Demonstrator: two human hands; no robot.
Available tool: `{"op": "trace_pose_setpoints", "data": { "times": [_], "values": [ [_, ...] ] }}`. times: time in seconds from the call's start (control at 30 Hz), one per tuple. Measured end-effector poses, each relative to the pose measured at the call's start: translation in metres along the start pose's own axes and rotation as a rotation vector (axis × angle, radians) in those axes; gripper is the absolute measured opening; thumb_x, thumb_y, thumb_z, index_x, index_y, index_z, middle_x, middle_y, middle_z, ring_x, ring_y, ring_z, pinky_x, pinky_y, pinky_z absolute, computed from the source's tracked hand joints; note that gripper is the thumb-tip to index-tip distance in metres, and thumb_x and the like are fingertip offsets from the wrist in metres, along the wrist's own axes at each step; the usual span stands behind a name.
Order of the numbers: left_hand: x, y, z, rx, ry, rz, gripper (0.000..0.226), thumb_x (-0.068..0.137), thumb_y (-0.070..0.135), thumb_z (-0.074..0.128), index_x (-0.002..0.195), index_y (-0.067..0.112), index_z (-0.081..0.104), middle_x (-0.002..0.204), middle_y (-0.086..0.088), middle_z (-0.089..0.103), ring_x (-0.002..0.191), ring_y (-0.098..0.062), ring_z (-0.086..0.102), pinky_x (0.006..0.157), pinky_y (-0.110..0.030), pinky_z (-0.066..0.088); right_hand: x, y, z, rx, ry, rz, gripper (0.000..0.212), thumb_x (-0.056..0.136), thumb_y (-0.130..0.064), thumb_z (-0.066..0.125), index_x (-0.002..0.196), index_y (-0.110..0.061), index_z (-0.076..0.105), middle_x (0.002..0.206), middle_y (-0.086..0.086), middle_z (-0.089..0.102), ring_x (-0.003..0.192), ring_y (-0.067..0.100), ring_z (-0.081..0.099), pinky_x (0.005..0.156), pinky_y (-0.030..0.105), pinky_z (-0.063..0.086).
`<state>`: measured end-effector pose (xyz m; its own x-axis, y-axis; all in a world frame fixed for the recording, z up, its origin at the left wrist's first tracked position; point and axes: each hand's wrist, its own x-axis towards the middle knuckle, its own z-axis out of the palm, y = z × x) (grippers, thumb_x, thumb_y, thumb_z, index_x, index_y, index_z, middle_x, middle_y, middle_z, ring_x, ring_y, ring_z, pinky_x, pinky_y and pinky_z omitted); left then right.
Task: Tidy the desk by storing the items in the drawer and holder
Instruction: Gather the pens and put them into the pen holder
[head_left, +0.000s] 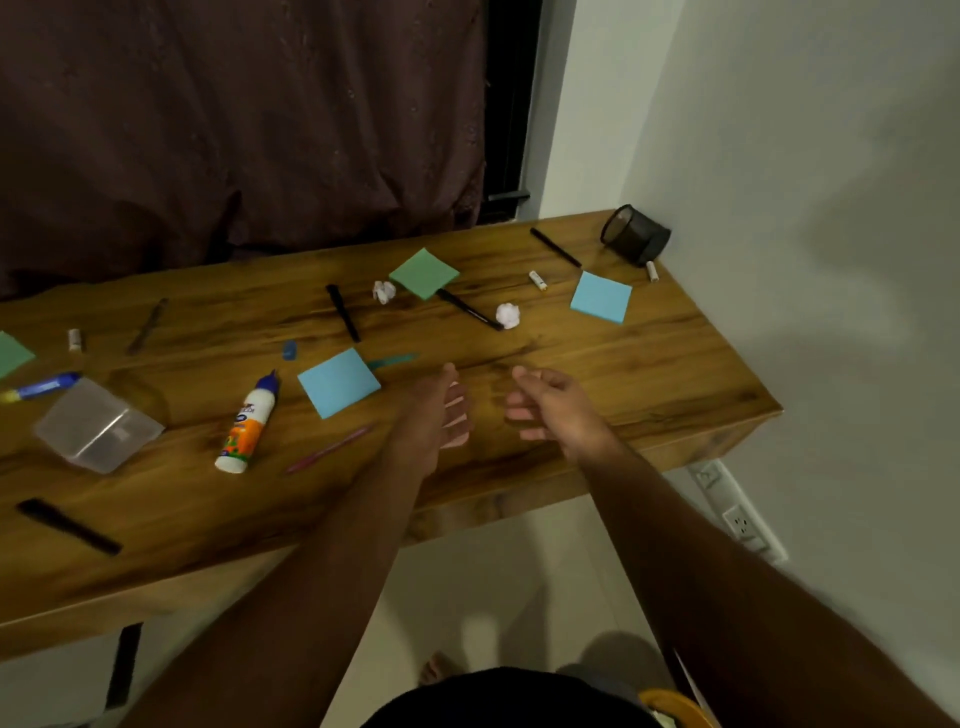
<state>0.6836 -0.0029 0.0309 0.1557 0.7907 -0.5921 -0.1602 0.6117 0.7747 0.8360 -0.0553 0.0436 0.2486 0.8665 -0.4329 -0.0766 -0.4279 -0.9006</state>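
A wooden table (649, 374) is standing against a white wall and a dark curtain. Both hands are being held over its near edge with loosely curled fingers; nothing is being gripped by the left hand (431, 415) or the right hand (550, 405). A mesh holder (635, 235) is lying tipped at the far right corner, its inside too dark to tell. A clear box (96, 425) is lying at the left. Pens, sticky notes and a glue bottle (248, 422) are scattered between.

Glossy grained wood desk (623, 374), black mesh holder (635, 235), translucent plastic box (96, 426).
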Motion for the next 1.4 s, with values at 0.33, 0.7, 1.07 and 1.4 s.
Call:
{"op": "trace_pose_setpoints", "data": {
  "times": [0.33, 0.7, 1.07, 1.4],
  "values": [
    [0.035, 0.0, 0.063, 0.093, -0.117, -0.025, 0.041, 0.099, 0.04, 0.048, 0.131, 0.014, 0.054, 0.124, -0.005, 0.064, 0.104, -0.019, 0.064, 0.077, -0.036, 0.058, 0.037, -0.012, -0.054, -0.014, 0.118, -0.013, 0.017, 0.096, -0.038, 0.056, 0.091, -0.022, 0.061, 0.091, 0.0, 0.068, 0.087, 0.016, 0.067, 0.064, 0.028, 0.048],
    [0.096, 0.02, 0.173, 0.08, -0.111, 0.014, 0.028, 0.098, 0.037, 0.051, 0.118, 0.018, 0.058, 0.112, -0.006, 0.065, 0.106, -0.024, 0.062, 0.074, -0.033, 0.053, 0.158, -0.058, -0.155, -0.253, 0.267, -0.151, 0.022, 0.09, -0.037, 0.064, 0.095, -0.016, 0.064, 0.1, 0.004, 0.066, 0.092, 0.018, 0.062, 0.075, 0.031, 0.051],
    [0.134, 0.023, 0.232, 0.057, -0.043, 0.031, 0.037, 0.098, 0.036, 0.049, 0.128, 0.014, 0.053, 0.121, -0.007, 0.064, 0.102, -0.02, 0.065, 0.072, -0.033, 0.054, 0.298, -0.131, -0.245, -0.946, 0.452, -0.408, 0.063, 0.075, -0.042, 0.074, 0.127, -0.013, 0.051, 0.118, 0.012, 0.059, 0.108, 0.031, 0.058, 0.089, 0.043, 0.051],
    [0.14, 0.028, 0.227, 0.087, 0.067, 0.04, 0.034, 0.098, 0.039, 0.049, 0.122, 0.016, 0.056, 0.116, -0.004, 0.066, 0.1, -0.018, 0.066, 0.07, -0.029, 0.053, 0.358, -0.124, -0.24, -1.281, 0.346, -0.26, 0.088, 0.079, -0.046, 0.072, 0.146, -0.009, 0.028, 0.134, 0.02, 0.05, 0.122, 0.037, 0.051, 0.099, 0.046, 0.043]
  ]
}}
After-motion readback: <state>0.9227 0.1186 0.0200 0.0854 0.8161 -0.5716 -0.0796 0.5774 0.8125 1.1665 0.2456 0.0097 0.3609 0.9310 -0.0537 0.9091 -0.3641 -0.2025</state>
